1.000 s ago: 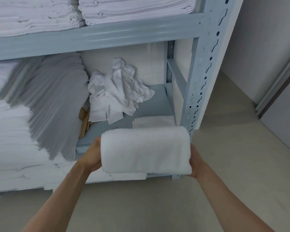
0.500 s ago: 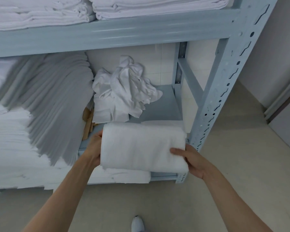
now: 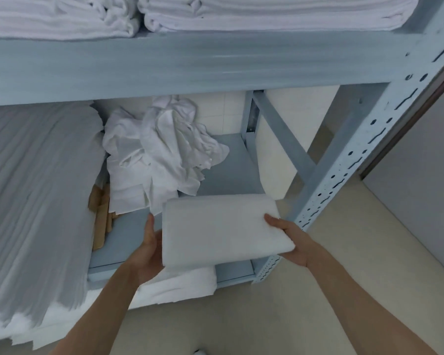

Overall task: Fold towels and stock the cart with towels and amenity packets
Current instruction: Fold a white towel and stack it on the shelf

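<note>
White terry towel: the folded white rectangular towel (image 3: 223, 230) sits between both hands at the near edge of the pale blue metal shelf (image 3: 231, 172), on the right side of the bay, over another folded white towel (image 3: 182, 283) that pokes out beneath it.
Long axis: runs left to right, so each hand has one short end.
Left hand (image 3: 149, 248): palm flat against the towel's left end, fingers fairly straight and pointing up, more steadying than gripping from what I can see.
Right hand (image 3: 290, 239): fingers laid over the near right corner, thumb side hidden, so can't tell if it's really pinching or just pressing.
Which hand is nearer: pretty even, towel is dead centre between them.
Next move, my guess: push it straight back onto the shelf, toward the crumpled white cloth pile (image 3: 162, 152) sitting further in.
Compared with a second ago: then it looked like a fat roll held up at both ends, now it's flatter and lower, and the right hand has shifted from the end to on top.
</note>
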